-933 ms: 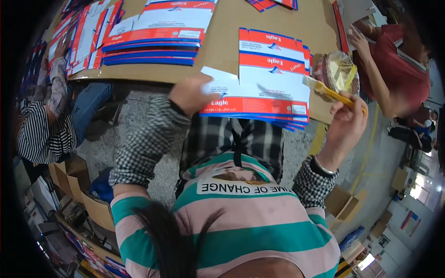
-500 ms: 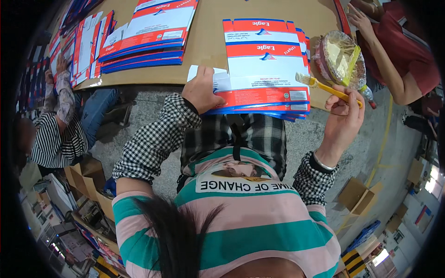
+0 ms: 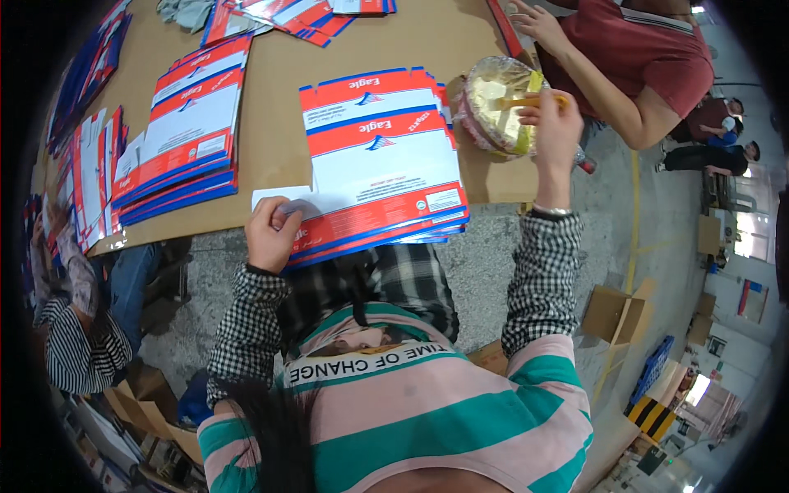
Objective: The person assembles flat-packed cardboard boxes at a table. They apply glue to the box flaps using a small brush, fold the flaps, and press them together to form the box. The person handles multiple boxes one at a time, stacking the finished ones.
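The head view showed the person leaning over the near edge of a brown surface (image 3: 271,156). The left hand (image 3: 271,234) lay with curled fingers on the near left corner of a stack of flat carton blanks (image 3: 382,177), printed red, white and blue, and pressed it down; part of this stack hung over the near edge. A white flap stuck out just beside that hand. The right hand (image 3: 552,123) was closed around a yellow stick, probably a glue brush (image 3: 526,102), and held it over a round bowl wrapped in clear film (image 3: 493,115), which stood near the right edge, touching or almost touching the stack.

To do this step well, I think the brush should take only little glue and be wiped on the rim of the bowl, so nothing drips on the printed face while the hand travels back. The left hand should keep its pressure at the corner, because the overhanging blanks could slide or tip off the edge. The flap to be glued should lie flat and free before the brush arrives.

A second stack of blanks (image 3: 185,131) lay toward the left edge, well apart. Another person in a red shirt (image 3: 649,57) worked at the far right corner.
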### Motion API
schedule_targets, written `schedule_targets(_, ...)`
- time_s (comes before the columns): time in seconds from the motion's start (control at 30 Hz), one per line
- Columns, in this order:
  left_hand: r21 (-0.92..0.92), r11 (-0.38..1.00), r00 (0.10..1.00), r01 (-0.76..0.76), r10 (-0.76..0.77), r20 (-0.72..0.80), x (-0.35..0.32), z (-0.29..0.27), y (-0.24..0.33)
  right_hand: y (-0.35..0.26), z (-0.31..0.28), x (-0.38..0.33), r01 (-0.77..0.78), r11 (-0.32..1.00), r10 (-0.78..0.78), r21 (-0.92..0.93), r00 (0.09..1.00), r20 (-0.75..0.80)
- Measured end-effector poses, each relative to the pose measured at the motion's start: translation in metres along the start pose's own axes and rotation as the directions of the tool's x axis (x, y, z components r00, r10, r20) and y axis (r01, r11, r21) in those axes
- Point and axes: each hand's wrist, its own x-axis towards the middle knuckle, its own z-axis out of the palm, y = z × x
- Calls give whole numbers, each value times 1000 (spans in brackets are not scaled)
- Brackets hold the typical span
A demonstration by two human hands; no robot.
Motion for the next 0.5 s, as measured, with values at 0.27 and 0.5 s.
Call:
schedule_targets(0.27,-17,998,996,-55,54,-68,-3,6,3,20,0,29,-234,972,236,-36,958,165)
schedule_targets(0.5,53,998,997,32,-36,61,7,0,9,-2,-13,19,-155,980,138,123,981,140)
